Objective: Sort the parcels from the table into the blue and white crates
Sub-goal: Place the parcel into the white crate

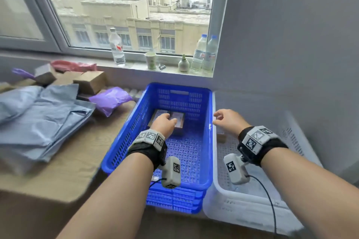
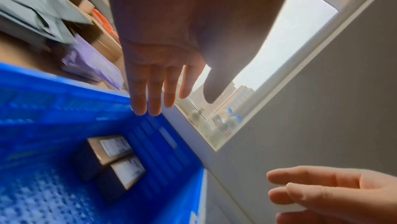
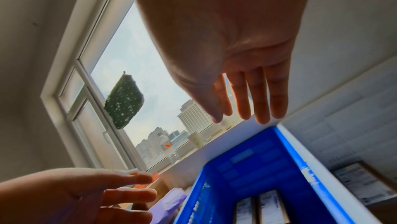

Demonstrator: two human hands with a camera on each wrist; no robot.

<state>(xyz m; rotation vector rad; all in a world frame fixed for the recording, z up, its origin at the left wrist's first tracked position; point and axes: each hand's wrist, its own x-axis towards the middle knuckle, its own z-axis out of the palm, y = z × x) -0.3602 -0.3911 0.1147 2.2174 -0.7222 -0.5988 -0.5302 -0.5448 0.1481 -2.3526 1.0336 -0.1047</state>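
While both the left hand (image 1: 165, 122) and right hand (image 1: 225, 120) hang empty with fingers spread, the purple parcel (image 1: 109, 100) left of the blue crate (image 1: 124, 141) is best reached next.

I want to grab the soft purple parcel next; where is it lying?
In the head view the crumpled purple plastic mailer bag lies on the wooden table, just left of the blue plastic crate, between the grey mailer bags and a brown cardboard box.

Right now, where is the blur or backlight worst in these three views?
Head view: the grey mailers smear with motion. Left wrist view: the left hand is a dark shape against the bright window, and the blue crate is streaked. Right wrist view: the right hand is backlit too.
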